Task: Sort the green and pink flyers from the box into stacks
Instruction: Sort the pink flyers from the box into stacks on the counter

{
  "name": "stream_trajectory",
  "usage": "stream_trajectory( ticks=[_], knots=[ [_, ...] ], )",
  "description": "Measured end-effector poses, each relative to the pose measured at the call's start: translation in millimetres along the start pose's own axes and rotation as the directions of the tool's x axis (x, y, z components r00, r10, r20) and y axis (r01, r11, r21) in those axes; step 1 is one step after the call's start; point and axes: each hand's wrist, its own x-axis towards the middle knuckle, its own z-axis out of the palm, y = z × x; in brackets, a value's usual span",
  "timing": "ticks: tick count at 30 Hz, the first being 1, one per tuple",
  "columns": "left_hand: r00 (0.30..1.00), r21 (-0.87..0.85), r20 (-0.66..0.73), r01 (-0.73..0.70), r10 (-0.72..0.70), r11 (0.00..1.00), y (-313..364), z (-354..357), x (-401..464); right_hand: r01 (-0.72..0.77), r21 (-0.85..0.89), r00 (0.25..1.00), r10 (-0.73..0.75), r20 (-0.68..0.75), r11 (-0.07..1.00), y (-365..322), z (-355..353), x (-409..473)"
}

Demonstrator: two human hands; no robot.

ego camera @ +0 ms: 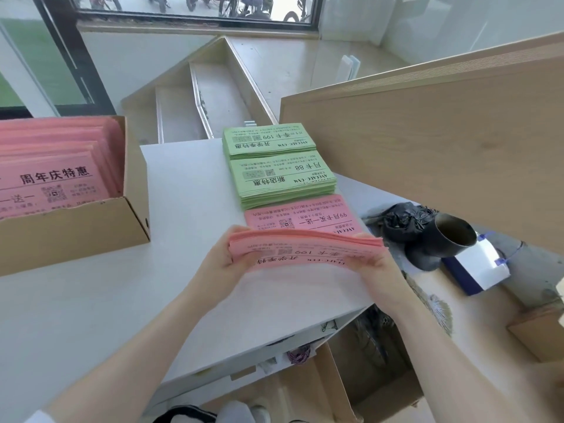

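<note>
i see a white tabletop, a wood panel right, and a daylit window ahead.

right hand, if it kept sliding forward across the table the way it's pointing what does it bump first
Probably the pink stack lying flat just beyond the pink bundle that the right hand and left hand hold. The black pipe piece sits off to its right, likely outside that line, though depth is unclear.

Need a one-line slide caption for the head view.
Both hands, left hand and right hand, hold a pink flyer bundle beside sorted green stacks; cardboard box sits left.
</note>
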Motion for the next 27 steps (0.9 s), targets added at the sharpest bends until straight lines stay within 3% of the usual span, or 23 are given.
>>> stream_trajectory(
  ticks=[4, 7, 11, 16, 20, 24, 27],
  knots=[
    [0.999, 0.064, 0.030, 0.033, -0.035, 0.997, -10, 2, 0, -0.061, -0.004, 0.998, 0.061, 0.028, 0.998, -1, -1, -3],
    [0.998, 0.137, -0.024, 0.069, -0.066, 0.988, -7, 4, 10, -0.113, -0.040, 0.994, 0.114, 0.003, 0.993, -4, -4, 8],
    [0.973, 0.197, -0.179, 0.183, -0.148, 0.963, 10, 8, 35, -0.198, -0.065, 0.967, 0.184, -0.178, 0.978, -9, -11, 39],
    [0.936, 0.163, -0.221, 0.314, -0.275, 0.935, 11, 13, 70, -0.227, -0.312, 0.939, 0.122, -0.322, 0.923, -15, -11, 76],
    [0.926, 0.297, -0.269, 0.342, -0.266, 0.892, 4, 15, 84, -0.225, -0.510, 0.941, 0.049, -0.335, 0.830, -21, -7, 96],
    [0.920, 0.487, -0.318, 0.366, -0.229, 0.793, 0, 18, 73, -0.230, -0.587, 0.951, 0.053, -0.303, 0.776, -13, -9, 101],
    [0.918, 0.392, -0.340, 0.338, -0.206, 0.856, -2, 18, 63, -0.239, -0.587, 0.955, 0.078, -0.286, 0.773, -4, -15, 95]
  ],
)
